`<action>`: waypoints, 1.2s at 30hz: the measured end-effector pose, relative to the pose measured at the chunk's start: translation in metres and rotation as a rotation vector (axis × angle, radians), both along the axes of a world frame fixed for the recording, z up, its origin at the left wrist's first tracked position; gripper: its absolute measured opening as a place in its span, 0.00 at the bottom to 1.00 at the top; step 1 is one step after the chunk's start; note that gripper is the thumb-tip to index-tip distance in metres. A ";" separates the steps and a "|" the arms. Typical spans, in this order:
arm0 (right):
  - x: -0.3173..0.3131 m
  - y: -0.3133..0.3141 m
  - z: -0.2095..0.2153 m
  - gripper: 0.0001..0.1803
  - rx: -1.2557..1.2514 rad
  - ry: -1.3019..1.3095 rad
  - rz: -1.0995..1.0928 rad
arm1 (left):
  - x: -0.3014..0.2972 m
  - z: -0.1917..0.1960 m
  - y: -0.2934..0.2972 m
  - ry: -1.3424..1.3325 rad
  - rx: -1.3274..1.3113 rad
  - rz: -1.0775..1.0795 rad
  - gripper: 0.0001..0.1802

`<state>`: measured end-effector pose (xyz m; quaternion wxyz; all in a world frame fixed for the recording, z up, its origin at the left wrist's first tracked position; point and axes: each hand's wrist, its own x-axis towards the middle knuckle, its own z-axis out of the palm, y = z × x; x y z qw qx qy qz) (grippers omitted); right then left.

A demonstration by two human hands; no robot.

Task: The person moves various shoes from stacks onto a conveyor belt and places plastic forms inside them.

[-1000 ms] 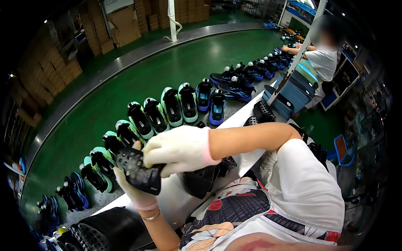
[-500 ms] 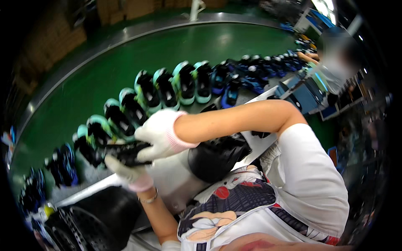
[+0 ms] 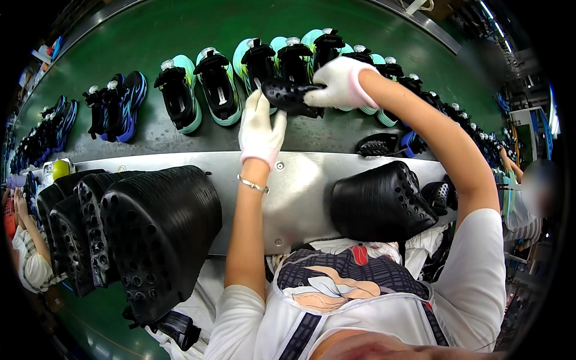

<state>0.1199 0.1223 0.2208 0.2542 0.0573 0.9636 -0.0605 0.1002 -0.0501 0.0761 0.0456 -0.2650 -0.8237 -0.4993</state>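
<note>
Both my hands wear white gloves. My right hand (image 3: 339,81) grips a black perforated insole (image 3: 288,96) over the green conveyor belt (image 3: 150,129), right in front of a row of black and turquoise shoes (image 3: 261,60). My left hand (image 3: 259,129) reaches up beside it, fingertips touching the insole's left end. A silver bracelet (image 3: 252,185) sits on my left wrist. Both hands are above the belt's near edge, past the grey metal work shelf (image 3: 288,192).
A tall stack of black perforated insoles (image 3: 150,228) lies on the shelf at left, a smaller pile (image 3: 381,201) at right. Black and blue shoes (image 3: 117,105) stand further left on the belt. A loose black insole (image 3: 378,144) lies at right. Other people sit at both edges.
My hands have carried the insole from close to my body up to the shoes on the belt. My head has tilted down, so the shelf and stacks now fill the view.
</note>
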 end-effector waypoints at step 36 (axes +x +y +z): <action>-0.136 -0.055 -0.112 0.20 0.224 0.159 0.076 | -0.070 0.002 0.041 -0.314 -0.973 -0.154 0.22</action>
